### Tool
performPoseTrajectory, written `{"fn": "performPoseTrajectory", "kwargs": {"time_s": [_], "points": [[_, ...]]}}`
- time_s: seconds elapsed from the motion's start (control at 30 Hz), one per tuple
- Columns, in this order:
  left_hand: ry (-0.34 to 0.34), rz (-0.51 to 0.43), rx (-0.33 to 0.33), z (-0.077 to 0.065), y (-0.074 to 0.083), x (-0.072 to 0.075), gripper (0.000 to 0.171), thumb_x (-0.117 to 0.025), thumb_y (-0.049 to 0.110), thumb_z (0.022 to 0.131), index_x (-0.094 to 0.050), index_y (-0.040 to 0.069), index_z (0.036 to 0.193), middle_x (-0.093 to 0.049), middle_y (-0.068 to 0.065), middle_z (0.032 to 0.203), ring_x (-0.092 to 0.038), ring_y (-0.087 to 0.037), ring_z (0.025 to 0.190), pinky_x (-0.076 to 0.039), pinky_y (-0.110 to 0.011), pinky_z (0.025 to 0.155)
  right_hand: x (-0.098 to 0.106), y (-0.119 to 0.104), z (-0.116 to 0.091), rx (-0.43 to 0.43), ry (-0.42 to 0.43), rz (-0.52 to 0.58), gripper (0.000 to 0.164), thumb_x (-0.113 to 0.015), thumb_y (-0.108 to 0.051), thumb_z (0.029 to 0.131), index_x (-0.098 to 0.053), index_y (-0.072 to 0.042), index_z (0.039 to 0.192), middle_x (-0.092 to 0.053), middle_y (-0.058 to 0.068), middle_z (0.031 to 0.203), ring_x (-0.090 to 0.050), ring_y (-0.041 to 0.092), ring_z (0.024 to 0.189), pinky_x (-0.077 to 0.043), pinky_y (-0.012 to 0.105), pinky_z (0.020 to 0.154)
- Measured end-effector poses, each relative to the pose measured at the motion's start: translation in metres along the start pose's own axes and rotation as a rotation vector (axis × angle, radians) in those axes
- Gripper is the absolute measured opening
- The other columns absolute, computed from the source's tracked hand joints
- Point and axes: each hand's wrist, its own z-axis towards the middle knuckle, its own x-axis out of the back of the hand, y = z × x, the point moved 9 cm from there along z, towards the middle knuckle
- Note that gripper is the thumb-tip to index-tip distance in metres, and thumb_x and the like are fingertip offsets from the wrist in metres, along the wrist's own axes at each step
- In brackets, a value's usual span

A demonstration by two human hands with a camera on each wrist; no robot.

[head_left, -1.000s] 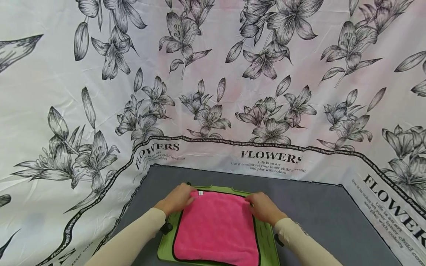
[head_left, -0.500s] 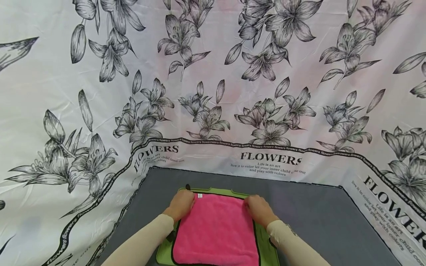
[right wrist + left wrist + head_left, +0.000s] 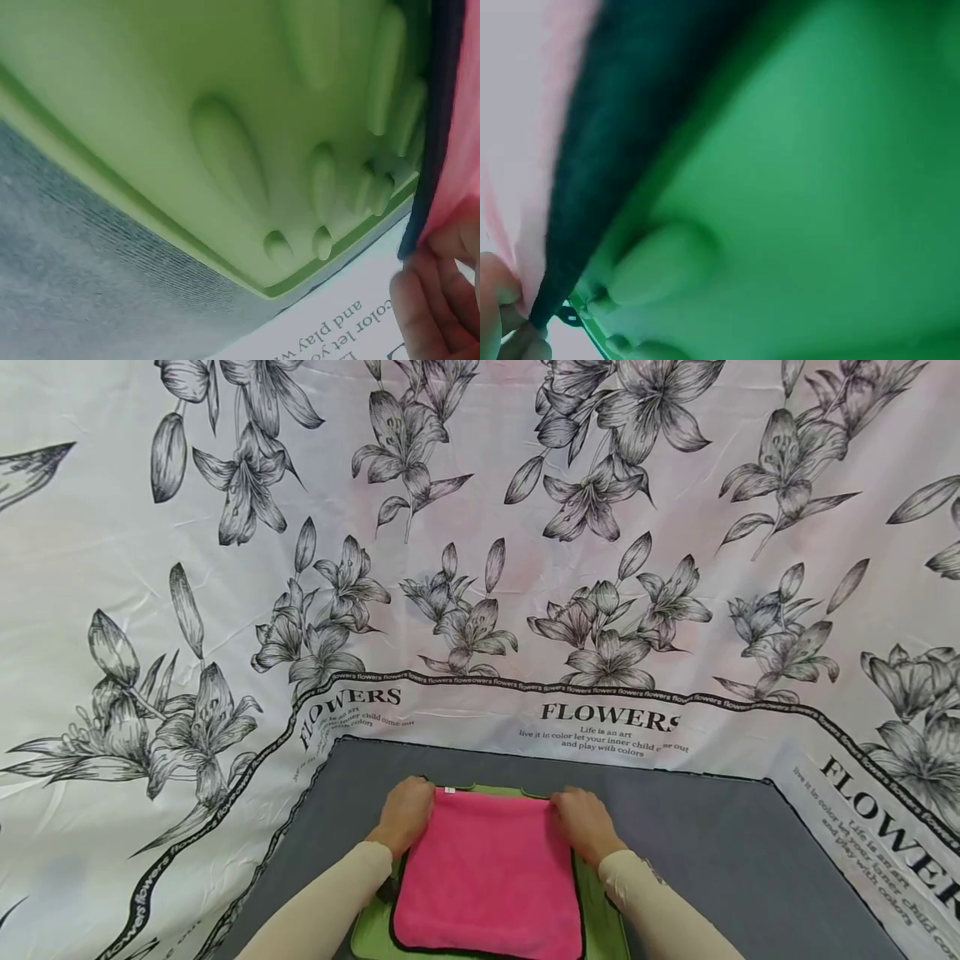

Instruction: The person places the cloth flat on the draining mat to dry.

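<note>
A pink towel [image 3: 491,877] with black edging and a small white label lies spread over a green tray [image 3: 609,922] with raised ribs. My left hand [image 3: 407,814] holds its far left corner, my right hand [image 3: 585,822] the far right one. In the left wrist view, fingertips [image 3: 495,292] pinch the corner where the dark edging ends. Fingers and thumb of the right hand likewise pinch the other corner [image 3: 431,244] in the right wrist view. Both side edges of the towel stand above the ribbed tray surface [image 3: 150,135] in the wrist views. The towel hides most of the tray.
A dark grey table surface [image 3: 720,852] surrounds the tray. White cloth [image 3: 480,610] printed with lilies and the word FLOWERS rises behind the table and along both sides.
The left hand has shifted its hold, from thumb and fingers over the corner to a curled grip. The towel's far edge has risen slightly, and its surface looks smoother.
</note>
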Motion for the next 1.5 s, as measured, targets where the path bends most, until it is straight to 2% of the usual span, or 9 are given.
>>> {"fn": "performPoseTrajectory", "kwargs": {"time_s": [0.3,0.47,0.6,0.87,1.07,1.13,1.27,1.4,1.5], "points": [[-0.113,0.002,-0.101,-0.009,0.009,-0.015,0.019,-0.068,0.026,0.096,-0.073,0.008,0.096,-0.071,-0.005,0.093,-0.066,-0.025,0.092,-0.056,-0.041,0.087,-0.025,-0.002,-0.005,-0.008,-0.195,-0.035,0.009,-0.065,-0.006,0.093,-0.074,-0.006,0.095,-0.061,0.01,0.091,-0.064,0.03,0.078,-0.056,0.046,0.071],[-0.087,-0.072,-0.091,-0.013,0.004,-0.013,0.015,-0.068,0.024,0.095,-0.071,0.008,0.097,-0.07,-0.006,0.095,-0.066,-0.025,0.094,-0.055,-0.041,0.086,-0.019,-0.005,-0.009,0.029,-0.135,0.004,0.008,-0.066,-0.007,0.091,-0.073,-0.005,0.096,-0.063,0.01,0.09,-0.065,0.03,0.078,-0.056,0.047,0.073],[-0.063,-0.096,-0.144,-0.022,0.007,-0.003,0.019,-0.07,0.022,0.093,-0.071,0.006,0.102,-0.07,-0.008,0.1,-0.066,-0.027,0.097,-0.055,-0.042,0.088,-0.008,-0.012,-0.018,0.102,-0.062,0.042,0.013,-0.069,-0.006,0.089,-0.073,-0.002,0.101,-0.066,0.012,0.091,-0.067,0.031,0.081,-0.056,0.048,0.076],[-0.114,-0.066,-0.255,-0.039,0.024,0.022,0.042,-0.075,0.034,0.089,-0.069,0.006,0.119,-0.071,-0.008,0.112,-0.066,-0.024,0.107,-0.054,-0.039,0.092,0.005,-0.024,-0.038,0.187,-0.001,0.063,0.014,-0.074,-0.011,0.087,-0.072,-0.006,0.1,-0.067,0.006,0.091,-0.068,0.023,0.081,-0.058,0.04,0.072],[-0.287,-0.128,-0.3,-0.055,0.034,0.036,0.035,-0.078,0.035,0.086,-0.069,0.009,0.108,-0.066,0.001,0.085,-0.06,-0.012,0.078,-0.052,-0.032,0.07,0.016,-0.045,-0.05,0.292,-0.063,0.112,0.016,-0.072,-0.012,0.088,-0.073,-0.008,0.103,-0.07,0.003,0.093,-0.068,0.02,0.086,-0.058,0.038,0.076],[-0.355,-0.152,-0.33,-0.064,0.039,0.041,0.038,-0.078,0.037,0.086,-0.07,0.009,0.11,-0.068,0.002,0.088,-0.061,-0.01,0.079,-0.052,-0.03,0.069,0.022,-0.054,-0.057,0.336,-0.118,0.149,0.016,-0.072,-0.012,0.088,-0.074,-0.008,0.103,-0.071,0.002,0.093,-0.068,0.018,0.086,-0.057,0.036,0.076],[-0.451,-0.201,-0.428,-0.085,0.052,0.054,0.03,-0.079,0.034,0.086,-0.074,0.011,0.106,-0.071,0.003,0.092,-0.063,-0.007,0.079,-0.052,-0.025,0.068,0.034,-0.072,-0.078,0.441,-0.232,0.253,0.013,-0.075,-0.01,0.082,-0.073,-0.01,0.095,-0.069,-0.003,0.087,-0.064,0.01,0.078,-0.054,0.025,0.07],[-0.526,-0.251,-0.558,-0.109,0.069,0.064,0.006,-0.079,0.024,0.086,-0.078,0.019,0.085,-0.069,0.014,0.076,-0.058,0.005,0.067,-0.048,-0.014,0.061,0.048,-0.091,-0.1,0.557,-0.306,0.37,0.01,-0.076,-0.011,0.081,-0.07,-0.017,0.085,-0.063,-0.011,0.076,-0.053,-0.003,0.068,-0.044,0.01,0.062],[-0.561,-0.257,-0.633,-0.124,0.081,0.069,0.012,-0.08,0.021,0.084,-0.076,0.023,0.073,-0.064,0.02,0.065,-0.049,0.012,0.057,-0.043,-0.009,0.055,0.049,-0.102,-0.114,0.628,-0.361,0.422,0.011,-0.075,-0.013,0.082,-0.067,-0.021,0.082,-0.059,-0.015,0.073,-0.048,-0.01,0.066,-0.038,0.003,0.06]]}}
